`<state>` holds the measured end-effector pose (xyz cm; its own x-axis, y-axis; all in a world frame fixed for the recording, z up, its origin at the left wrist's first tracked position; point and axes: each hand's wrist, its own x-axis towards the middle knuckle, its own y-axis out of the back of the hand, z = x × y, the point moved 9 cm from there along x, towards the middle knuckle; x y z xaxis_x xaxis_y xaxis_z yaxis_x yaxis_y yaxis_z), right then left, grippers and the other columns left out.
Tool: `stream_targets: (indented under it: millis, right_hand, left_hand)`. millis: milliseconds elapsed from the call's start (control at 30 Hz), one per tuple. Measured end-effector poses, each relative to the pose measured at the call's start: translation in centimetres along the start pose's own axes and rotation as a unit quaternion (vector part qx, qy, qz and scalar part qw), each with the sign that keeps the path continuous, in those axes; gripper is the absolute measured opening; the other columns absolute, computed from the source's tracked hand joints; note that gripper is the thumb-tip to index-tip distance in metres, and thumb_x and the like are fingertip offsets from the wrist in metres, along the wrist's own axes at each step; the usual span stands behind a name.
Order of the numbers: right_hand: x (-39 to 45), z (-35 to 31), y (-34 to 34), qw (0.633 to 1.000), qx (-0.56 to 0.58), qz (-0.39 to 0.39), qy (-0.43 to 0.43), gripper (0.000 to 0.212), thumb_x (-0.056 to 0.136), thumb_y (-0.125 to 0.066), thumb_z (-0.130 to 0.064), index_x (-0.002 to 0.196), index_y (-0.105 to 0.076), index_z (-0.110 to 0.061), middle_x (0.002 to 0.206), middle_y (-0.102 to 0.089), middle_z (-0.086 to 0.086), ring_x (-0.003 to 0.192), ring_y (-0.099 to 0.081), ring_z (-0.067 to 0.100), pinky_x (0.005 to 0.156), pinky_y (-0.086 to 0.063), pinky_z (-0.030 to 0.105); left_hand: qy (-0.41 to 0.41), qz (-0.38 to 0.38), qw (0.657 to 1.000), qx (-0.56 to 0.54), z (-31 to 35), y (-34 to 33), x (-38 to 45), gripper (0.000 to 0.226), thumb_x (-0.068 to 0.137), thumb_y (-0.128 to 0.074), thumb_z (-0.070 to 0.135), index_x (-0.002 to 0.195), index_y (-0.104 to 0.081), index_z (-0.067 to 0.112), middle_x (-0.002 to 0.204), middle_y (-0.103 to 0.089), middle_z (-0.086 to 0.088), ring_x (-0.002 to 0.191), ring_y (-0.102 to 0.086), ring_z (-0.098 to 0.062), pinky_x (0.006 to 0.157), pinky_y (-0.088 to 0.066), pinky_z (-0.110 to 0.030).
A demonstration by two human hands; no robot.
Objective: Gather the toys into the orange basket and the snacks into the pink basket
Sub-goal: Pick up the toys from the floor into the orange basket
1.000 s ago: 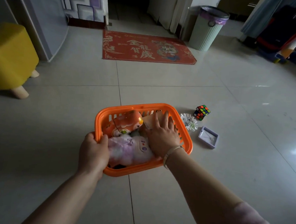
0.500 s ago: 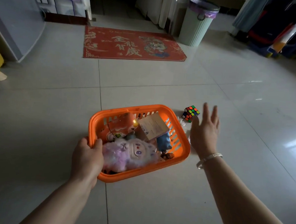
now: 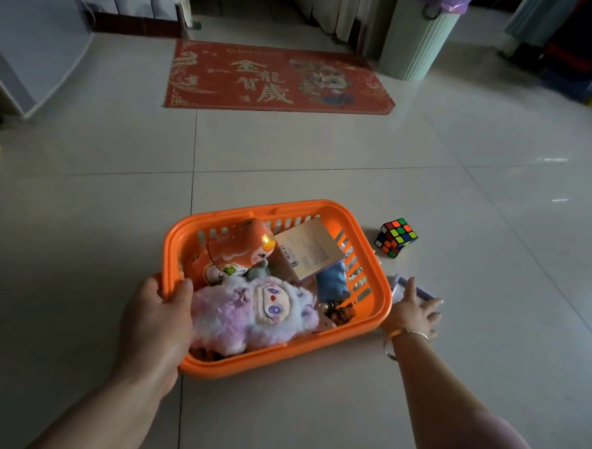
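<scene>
Orange basket (image 3: 375, 262), on floor: rigid slotted plastic, likely light; left hand (image 3: 156, 320) grips its near-left rim. Right hand (image 3: 415, 311), fingers spread, reaches a small lavender tray (image 3: 424, 293) beside it. Puzzle cube (image 3: 395, 237): hard, best pinched across faces.

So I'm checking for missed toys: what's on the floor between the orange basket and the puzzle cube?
In the head view, only bare tile shows between the orange basket and the puzzle cube; the basket's rim may hide something small.
</scene>
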<state>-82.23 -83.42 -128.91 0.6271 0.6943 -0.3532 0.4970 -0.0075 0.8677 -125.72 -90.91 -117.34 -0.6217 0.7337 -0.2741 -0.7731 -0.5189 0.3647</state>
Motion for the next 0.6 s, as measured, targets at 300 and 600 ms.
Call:
stream_targets:
  millis: [300, 600]
  right_hand:
    - [0.6, 1.1, 1.7, 0.994, 0.016, 0.089, 0.06, 0.069, 0.079, -0.061, -0.053, 0.138, -0.032, -0.036, 0.151, -0.015, 0.02, 0.134, -0.022, 0.044, 0.108, -0.03, 0.054]
    - [-4.3, -3.6, 12.0, 0.953, 0.099, 0.204, 0.199, 0.068, 0.077, -0.068, -0.041, 0.137, -0.038, -0.031, 0.149, -0.024, 0.014, 0.133, -0.025, 0.039, 0.102, -0.037, 0.057]
  left_hand:
    - [-0.002, -0.004, 1.0, -0.007, 0.0, -0.1, 0.2, 0.021, 0.093, -0.061, 0.038, 0.094, -0.065, 0.017, 0.09, -0.07, -0.009, 0.085, -0.069, -0.034, 0.081, -0.058, -0.055]
    - [-0.013, -0.011, 1.0, -0.013, -0.2, 1.0, 0.1, 0.018, 0.097, -0.06, 0.028, 0.095, -0.064, 0.01, 0.089, -0.068, -0.014, 0.085, -0.066, -0.035, 0.08, -0.055, -0.049]
